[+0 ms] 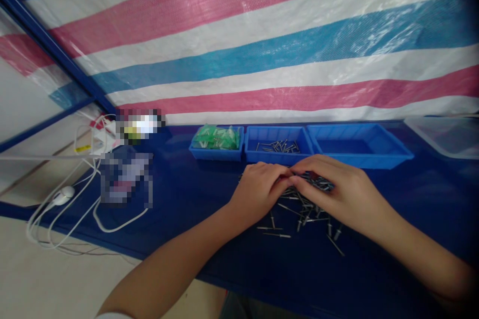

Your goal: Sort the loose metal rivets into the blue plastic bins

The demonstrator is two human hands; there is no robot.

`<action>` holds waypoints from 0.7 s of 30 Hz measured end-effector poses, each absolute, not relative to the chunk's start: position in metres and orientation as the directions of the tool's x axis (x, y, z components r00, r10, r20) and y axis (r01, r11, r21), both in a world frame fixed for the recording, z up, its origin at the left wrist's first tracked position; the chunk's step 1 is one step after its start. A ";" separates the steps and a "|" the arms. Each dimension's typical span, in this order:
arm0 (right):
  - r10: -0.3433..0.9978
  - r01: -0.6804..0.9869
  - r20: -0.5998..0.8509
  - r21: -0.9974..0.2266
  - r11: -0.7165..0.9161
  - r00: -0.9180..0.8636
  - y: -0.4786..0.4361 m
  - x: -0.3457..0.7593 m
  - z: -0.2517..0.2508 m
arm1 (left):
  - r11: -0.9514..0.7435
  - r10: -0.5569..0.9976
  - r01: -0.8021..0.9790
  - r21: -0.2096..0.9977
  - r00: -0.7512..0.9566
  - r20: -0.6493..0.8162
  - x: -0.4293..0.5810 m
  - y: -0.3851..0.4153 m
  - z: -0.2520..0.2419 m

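My left hand [260, 187] and my right hand [337, 187] meet fingertip to fingertip over a loose pile of small metal pins [305, 209] on the blue table [179, 194]. Both hands have their fingers curled and pinched together. What sits between the fingertips is too small to name, though it looks like one of the pins. More pins lie scattered in front of the hands toward the near edge.
Three blue bins stand behind the hands: one with green plastic parts [217, 139], one with a few metal pins [279, 145], one that looks bare [359, 145]. A clear tray [447, 134] is at far right. White cables [63, 199] lie at left. A striped tarp [262, 35] hangs behind.
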State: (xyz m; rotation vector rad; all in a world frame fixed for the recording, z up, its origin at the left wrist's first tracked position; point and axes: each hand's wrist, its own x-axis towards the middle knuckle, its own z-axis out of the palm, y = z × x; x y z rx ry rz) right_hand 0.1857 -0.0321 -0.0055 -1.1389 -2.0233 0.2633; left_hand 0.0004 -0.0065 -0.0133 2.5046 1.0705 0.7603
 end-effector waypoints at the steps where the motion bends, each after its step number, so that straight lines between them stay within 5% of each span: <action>1: 0.812 0.627 0.510 -0.542 0.559 -0.283 -0.032 0.185 -0.006 | -0.656 0.749 0.556 0.511 0.563 0.349 0.001 -0.007 -0.013; 12: 0.929 0.505 0.322 -0.780 0.371 -0.185 -0.033 0.183 -0.009 | -0.595 0.798 0.418 0.686 0.405 0.445 0.001 -0.015 -0.013; 21: 0.912 0.516 0.384 -0.757 0.400 -0.144 -0.034 0.187 -0.012 | -0.668 0.734 0.394 0.632 0.487 0.472 0.001 -0.013 -0.015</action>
